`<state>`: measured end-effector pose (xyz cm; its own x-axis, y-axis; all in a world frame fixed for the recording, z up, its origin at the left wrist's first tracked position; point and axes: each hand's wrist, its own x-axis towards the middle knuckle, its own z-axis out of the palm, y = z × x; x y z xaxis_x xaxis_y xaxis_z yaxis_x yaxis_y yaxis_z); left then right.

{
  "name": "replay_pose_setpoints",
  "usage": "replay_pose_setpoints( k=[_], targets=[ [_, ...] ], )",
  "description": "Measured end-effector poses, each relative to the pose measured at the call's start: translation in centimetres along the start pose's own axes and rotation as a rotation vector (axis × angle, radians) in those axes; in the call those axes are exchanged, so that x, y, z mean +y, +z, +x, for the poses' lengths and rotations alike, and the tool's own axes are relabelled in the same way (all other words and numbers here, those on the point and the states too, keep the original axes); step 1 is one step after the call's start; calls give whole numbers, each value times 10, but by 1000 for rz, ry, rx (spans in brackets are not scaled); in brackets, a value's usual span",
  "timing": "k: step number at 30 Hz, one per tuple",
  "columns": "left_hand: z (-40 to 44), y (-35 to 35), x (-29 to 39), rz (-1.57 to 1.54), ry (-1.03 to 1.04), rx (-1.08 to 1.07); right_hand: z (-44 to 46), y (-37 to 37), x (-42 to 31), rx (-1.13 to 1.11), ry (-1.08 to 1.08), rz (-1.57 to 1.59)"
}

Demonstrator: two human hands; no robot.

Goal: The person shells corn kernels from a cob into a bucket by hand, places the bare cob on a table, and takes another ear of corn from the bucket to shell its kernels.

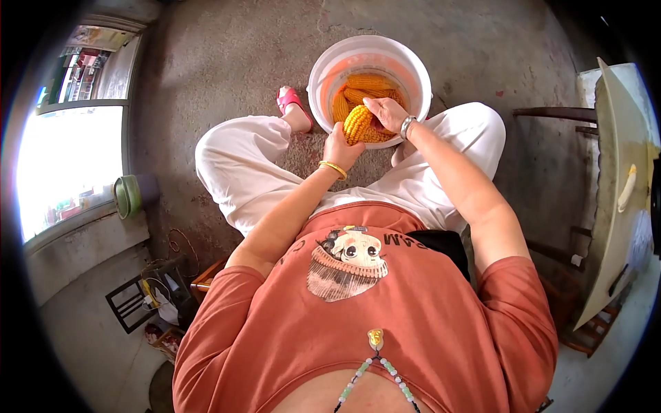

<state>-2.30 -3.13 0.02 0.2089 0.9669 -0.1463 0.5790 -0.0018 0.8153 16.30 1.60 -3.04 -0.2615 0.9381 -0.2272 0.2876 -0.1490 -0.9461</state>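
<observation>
Left hand [342,148] is clasping one bright yellow, kernel-covered corn cob [357,124] over the near side of one round white plastic bucket [368,43]

The cob is pointing forward and slightly right from that grip, its long axis slanting; the right hand [389,115] is curling close by the far end, its grip partly hidden, so whether it is grasping anything cannot be told; at least three loose yellow-orange cobs [372,82] are lying inside, overlapping too much for an exact count.

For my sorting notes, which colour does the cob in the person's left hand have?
The cob is bright golden yellow, best seen in the head view.
</observation>
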Motion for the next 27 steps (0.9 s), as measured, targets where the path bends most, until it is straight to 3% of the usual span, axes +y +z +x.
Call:
replay_pose_setpoints(
  k=[3,9,12,19,22,26,27],
  targets=[
    [0,1,1,-33,-21,0,2,-2,0,-25,69,59],
    [-1,2,0,-36,-1,1,-2,-2,-4,24,-60,78],
    [-1,6,-4,-10,25,19,-2,-5,-3,11,-7,35],
    [-3,9,-1,8,36,36,8,1,8,215,-194,-83],
    [-2,8,-3,60,122,53,-1,-9,-12,-8,198,208],
    [1,0,-10,139,69,98,0,-4,-7,5,134,445],
    [1,-1,-13,111,74,100,1,-5,-11,13,107,296]
  ],
)
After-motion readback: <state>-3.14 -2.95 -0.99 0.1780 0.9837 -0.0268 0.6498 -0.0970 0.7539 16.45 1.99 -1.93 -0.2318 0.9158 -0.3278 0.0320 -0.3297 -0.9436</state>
